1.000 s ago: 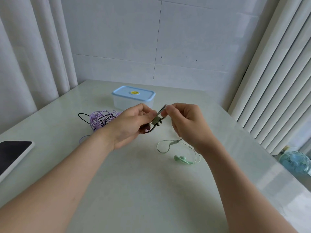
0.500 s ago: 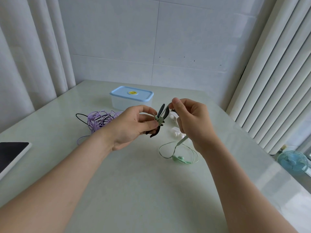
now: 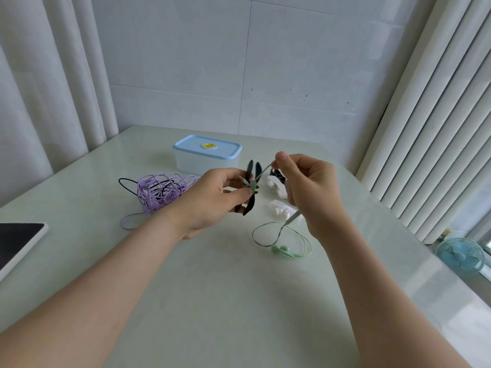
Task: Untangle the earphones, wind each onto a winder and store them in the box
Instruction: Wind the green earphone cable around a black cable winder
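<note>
Holding a thin black winder [image 3: 251, 193], the left hand [image 3: 210, 200] pinches it between thumb and fingers, up above the table [image 3: 212, 301]. The winder has long flat prongs, two sticking up and one pointing down. Some green cord [image 3: 265, 168] is wrapped round its middle. The right hand [image 3: 308, 187] pinches this cord between thumb and first finger, just beside the winder, and pulls it straight. The other fingers are curled.

The rest of the green earphones [image 3: 283, 250] hangs below the right hand and lies on the table in soft round loops, with the smooth little buds at the end.

To the left sits a messy ball of purple and black earphones [image 3: 162, 192], all knotted up. White winders [image 3: 279, 209] lie by the right hand. The box [image 3: 207, 158] stands behind the hands, well apart from the green earphones. It has cloudy plastic sides, round corners and a blue lid that is on.

The table is pale and shiny. A flat tablet [image 3: 18, 240] with a dark screen lies at its left edge.
</note>
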Motion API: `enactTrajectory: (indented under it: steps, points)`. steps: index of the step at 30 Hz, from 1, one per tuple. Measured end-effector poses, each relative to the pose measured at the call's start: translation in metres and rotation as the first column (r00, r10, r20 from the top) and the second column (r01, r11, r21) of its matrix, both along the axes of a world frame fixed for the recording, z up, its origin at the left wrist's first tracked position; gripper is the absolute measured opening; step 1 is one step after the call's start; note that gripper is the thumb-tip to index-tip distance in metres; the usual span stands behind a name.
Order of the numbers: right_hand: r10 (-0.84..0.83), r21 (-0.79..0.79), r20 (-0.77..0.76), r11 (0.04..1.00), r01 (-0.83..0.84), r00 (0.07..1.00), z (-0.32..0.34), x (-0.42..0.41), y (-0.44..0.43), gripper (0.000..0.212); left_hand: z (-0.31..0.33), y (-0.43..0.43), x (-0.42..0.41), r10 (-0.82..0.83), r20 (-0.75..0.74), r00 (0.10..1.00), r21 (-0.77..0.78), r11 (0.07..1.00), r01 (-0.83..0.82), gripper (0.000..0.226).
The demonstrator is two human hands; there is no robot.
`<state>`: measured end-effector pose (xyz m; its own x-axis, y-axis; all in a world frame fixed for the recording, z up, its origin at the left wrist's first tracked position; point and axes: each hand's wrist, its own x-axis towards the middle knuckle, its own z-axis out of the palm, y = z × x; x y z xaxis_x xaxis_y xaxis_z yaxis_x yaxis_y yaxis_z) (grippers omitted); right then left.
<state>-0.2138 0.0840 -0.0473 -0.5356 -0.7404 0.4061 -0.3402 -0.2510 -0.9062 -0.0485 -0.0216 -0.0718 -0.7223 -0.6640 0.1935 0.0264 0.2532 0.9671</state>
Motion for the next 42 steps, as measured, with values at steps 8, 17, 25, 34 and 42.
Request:
enactTrajectory:
  steps: [8, 17, 25, 34, 42]
  points:
    - [-0.013, 0.041, 0.14, 0.999, 0.007, 0.99, 0.004, 0.002, 0.002, 0.025, 0.009, -0.006, 0.007, 0.025, -0.277, 0.961, 0.371, 0.925, 0.083, 0.025]
    - [0.358, 0.427, -0.136, 0.863, -0.271, 0.924, 0.003, 0.016, 0.008, 0.023, 0.019, -0.005, 0.005, 0.221, -0.483, 0.848, 0.571, 0.813, 0.113, 0.021]
    - [-0.001, 0.203, 0.025, 0.979, -0.004, 1.0, 0.004, 0.001, 0.004, 0.025, 0.015, -0.004, 0.004, 0.19, -0.38, 0.905, 0.556, 0.829, 0.058, 0.015]
    - [0.014, -0.001, 0.166, 1.0, -0.014, 0.986, 0.004, 0.001, 0.002, 0.026, 0.016, 0.013, 0.005, -0.271, -0.276, 0.922, 0.517, 0.767, 0.38, 0.037]
    - [-0.007, -0.041, 0.022, 0.999, 0.008, 1.0, -0.001, 0.002, -0.002, 0.03, 0.018, 0.015, 0.008, -0.333, -0.213, 0.918, 0.459, 0.796, 0.395, 0.041]
